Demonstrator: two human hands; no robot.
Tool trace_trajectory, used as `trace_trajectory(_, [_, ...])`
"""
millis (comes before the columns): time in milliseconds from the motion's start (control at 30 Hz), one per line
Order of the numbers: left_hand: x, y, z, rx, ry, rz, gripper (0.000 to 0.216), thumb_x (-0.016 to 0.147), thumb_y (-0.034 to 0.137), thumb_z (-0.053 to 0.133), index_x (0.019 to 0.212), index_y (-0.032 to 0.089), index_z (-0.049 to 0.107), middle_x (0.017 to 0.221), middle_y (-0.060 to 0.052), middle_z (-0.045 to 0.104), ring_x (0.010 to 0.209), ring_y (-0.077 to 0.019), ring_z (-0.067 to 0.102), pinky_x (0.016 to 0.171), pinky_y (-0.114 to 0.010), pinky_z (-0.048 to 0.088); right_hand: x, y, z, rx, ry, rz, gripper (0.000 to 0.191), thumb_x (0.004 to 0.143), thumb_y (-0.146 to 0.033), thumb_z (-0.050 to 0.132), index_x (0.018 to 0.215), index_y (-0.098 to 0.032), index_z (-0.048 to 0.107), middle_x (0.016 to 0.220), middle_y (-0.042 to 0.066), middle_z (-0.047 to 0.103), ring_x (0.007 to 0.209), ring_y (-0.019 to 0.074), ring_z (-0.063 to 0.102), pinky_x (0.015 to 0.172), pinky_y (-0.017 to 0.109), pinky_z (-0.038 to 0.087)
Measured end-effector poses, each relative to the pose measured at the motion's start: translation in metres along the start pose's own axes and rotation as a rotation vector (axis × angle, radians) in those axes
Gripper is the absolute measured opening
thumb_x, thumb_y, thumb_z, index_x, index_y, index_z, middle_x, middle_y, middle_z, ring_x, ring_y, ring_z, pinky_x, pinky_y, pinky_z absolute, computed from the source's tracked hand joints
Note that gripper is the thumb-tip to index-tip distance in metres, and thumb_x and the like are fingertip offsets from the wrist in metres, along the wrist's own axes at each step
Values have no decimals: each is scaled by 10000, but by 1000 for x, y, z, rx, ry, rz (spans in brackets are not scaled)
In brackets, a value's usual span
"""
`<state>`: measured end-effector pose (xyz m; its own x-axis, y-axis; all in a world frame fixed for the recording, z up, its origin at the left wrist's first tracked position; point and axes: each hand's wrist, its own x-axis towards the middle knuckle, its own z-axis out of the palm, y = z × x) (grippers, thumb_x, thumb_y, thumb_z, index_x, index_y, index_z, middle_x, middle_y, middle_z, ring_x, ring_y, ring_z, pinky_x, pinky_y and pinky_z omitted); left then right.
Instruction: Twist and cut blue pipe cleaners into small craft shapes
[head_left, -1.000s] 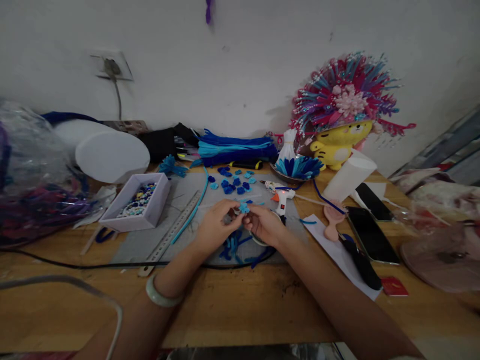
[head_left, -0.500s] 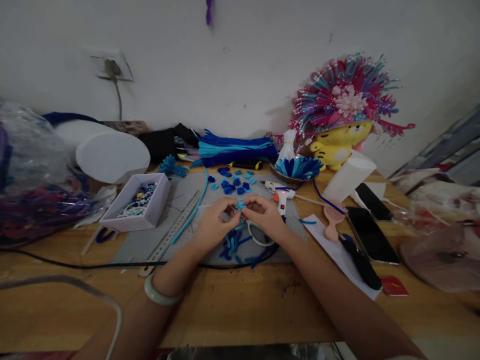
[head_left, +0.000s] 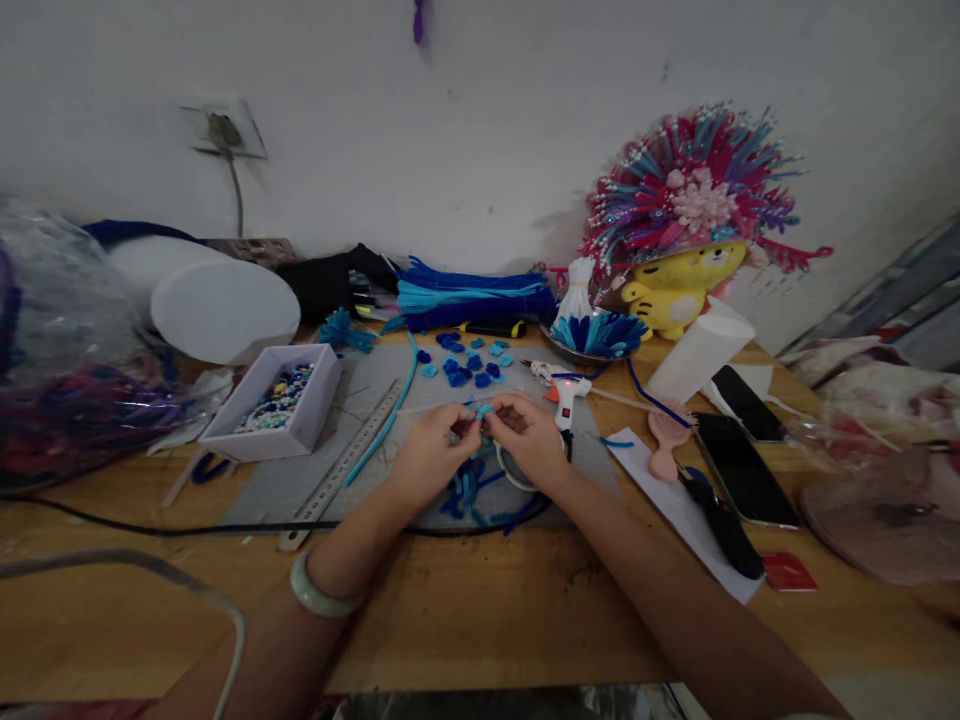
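Between my fingertips is a small light-blue pipe cleaner flower [head_left: 484,410], partly covered by the fingers. My left hand [head_left: 435,448] pinches it from the left, and my right hand [head_left: 529,440] pinches it from the right. Below them lie loose blue pipe cleaner pieces [head_left: 466,490] and a pale ring-shaped roll [head_left: 514,470], partly hidden by my right hand. Beyond the hands, several small blue flowers [head_left: 459,373] are spread on the grey mat [head_left: 375,375]. A white glue gun [head_left: 566,395] lies just right of my right hand.
On the left are a steel ruler [head_left: 349,455], a light-blue pipe cleaner [head_left: 390,420] and a white box of beads [head_left: 315,410]. Pipe cleaner bundles [head_left: 472,295] line the wall. A pink brush [head_left: 666,440], phones [head_left: 742,468] and a black cable [head_left: 187,530] lie around.
Both hands stay together around the flower, with only slight finger shifts. The whole view has moved very slightly. Nothing has been put down or picked up.
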<state>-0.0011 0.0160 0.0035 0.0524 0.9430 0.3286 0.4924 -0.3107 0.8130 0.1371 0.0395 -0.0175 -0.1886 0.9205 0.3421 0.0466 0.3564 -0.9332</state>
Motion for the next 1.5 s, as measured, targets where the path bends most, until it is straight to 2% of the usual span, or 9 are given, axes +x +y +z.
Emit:
trace_trajectory(200, [0,-2,0,-131,-65,-76,150,764,327,497,748,188,549,614,22,556,569,-110,514,567,-221,394,3,-6,2,206,22,204,153,657,-314,606,759,-213,553,647,-19,566,612,123,557,621,261,468])
trace_trajectory(300, [1,-6,1,-198,-95,-91,174,784,351,475,789,186,531,670,16,560,602,-108,524,594,-225,412,3,-8,2,243,37,244,166,644,-315,617,752,-207,551,607,-31,571,579,117,559,606,257,465])
trace_trajectory(600, [5,-16,-2,-96,-68,106,121,780,254,488,875,195,535,912,-23,570,863,-137,515,793,-256,393,2,-12,3,242,-15,253,137,685,-304,592,674,-192,512,514,-41,541,489,96,522,509,225,445])
trace_trajectory(800, [2,-14,0,-191,-69,11,130,788,267,453,881,189,500,781,8,535,721,-116,504,689,-243,409,4,-16,4,308,-84,313,171,664,-320,600,695,-184,502,505,-51,541,457,87,523,470,211,446])
trace_trajectory(1067, [3,-6,2,-475,-148,-164,141,728,291,529,790,178,473,670,37,513,625,-97,498,610,-227,401,2,-13,1,119,-72,219,70,703,-236,540,723,-196,487,559,-45,523,503,94,522,482,211,431])
trace_trajectory(1267, [4,-2,2,-441,-126,-317,104,708,258,530,676,170,484,503,55,510,501,-85,462,534,-212,358,4,-12,-7,-365,-73,-70,17,736,-195,511,750,-185,511,670,-2,527,601,116,509,548,230,420])
trace_trajectory(1400, [4,-8,6,-530,-143,-353,127,702,237,523,607,161,489,470,57,476,473,-74,428,508,-207,331,4,-13,-15,-717,-278,-312,92,773,-143,437,745,-169,521,784,59,552,731,157,522,649,282,426])
trace_trajectory(1467, [4,-10,7,-606,-148,-374,133,697,230,528,594,159,482,473,57,465,469,-69,419,498,-205,323,3,-14,-17,-762,-349,-345,120,782,-145,423,720,-171,522,811,71,559,775,174,524,686,308,421])
trace_trajectory(1500, [5,-10,7,-638,-138,-380,131,694,229,533,598,158,481,484,56,467,474,-68,422,496,-203,322,3,-14,-17,-716,-336,-317,113,782,-158,432,714,-173,521,806,68,561,772,173,526,689,310,422])
